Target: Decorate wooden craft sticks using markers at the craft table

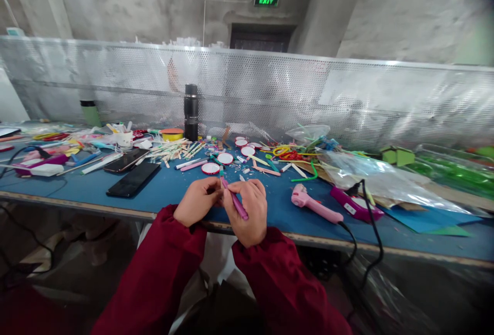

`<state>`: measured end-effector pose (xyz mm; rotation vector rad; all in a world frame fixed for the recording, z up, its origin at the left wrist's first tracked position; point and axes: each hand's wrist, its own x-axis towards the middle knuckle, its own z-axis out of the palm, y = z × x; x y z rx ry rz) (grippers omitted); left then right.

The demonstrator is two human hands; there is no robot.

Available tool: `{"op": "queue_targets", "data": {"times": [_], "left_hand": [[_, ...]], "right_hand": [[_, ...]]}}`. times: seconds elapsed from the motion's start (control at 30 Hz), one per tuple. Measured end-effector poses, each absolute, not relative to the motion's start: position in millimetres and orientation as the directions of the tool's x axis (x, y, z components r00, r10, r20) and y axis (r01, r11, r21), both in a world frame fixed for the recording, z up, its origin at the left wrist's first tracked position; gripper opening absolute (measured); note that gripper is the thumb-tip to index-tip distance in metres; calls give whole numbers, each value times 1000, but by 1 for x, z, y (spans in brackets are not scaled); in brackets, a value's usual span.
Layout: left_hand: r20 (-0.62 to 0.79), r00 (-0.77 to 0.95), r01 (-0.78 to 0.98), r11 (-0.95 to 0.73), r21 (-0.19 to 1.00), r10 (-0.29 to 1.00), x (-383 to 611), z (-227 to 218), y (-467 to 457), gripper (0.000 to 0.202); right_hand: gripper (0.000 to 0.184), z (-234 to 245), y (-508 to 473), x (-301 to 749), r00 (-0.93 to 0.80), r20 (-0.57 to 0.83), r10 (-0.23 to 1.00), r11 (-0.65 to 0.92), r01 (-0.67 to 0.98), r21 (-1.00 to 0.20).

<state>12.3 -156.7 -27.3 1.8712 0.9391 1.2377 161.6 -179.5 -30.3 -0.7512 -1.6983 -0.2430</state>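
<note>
My right hand (249, 210) is wrapped round a slim pink-purple pen-like stick (236, 200), tilted with its upper end away from me; its exact kind is unclear. A small teal piece (221, 171) shows at that far end. My left hand (200, 200) is closed in a pinch beside the tip, its fingertips almost touching the right hand's; what they hold is hidden. Both hands are over the front edge of the blue table (278, 198). Just beyond them lie round white discs with red rims (210, 169) and a pink stick (194, 165).
To the left are two phones (133, 179), wooden-looking sticks (172, 151), a white cup (124, 139) and a black bottle (191, 112). On the right lie a pink corded hot glue gun (317, 206), a purple power box (357, 206) and plastic sheeting (380, 178). A perforated metal screen (270, 93) stands behind.
</note>
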Motion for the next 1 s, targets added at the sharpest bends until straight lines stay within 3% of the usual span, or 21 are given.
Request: {"op": "queue_targets", "data": {"times": [1.0], "left_hand": [[433,264,163,-483,860,862,13,-27,-157,15]], "right_hand": [[7,-30,-180,161,-86,922,378,749,614,-250]]}}
